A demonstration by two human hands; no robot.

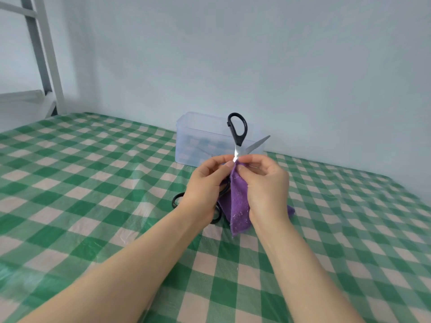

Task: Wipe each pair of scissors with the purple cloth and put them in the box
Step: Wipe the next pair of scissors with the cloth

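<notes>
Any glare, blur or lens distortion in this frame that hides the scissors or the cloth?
Head view: blown-out glare on the scissors near the pivot; soft, even light with faint shadows; mild sheen on the table cover; wide-angle distortion leans the shelf frame; purple cloth is sharp, lower corners slightly smeared.

box (193, 141) at table (93, 183) rear | held scissors (238, 129) before it | cloth (238, 199) below | second scissors (177, 199) under left hand (205, 183)

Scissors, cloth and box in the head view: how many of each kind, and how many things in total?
Scissors: 2, the held scissors and the scissors on the table, partly hidden
Purple cloth: 1
Box: 1
Total: 4
</notes>
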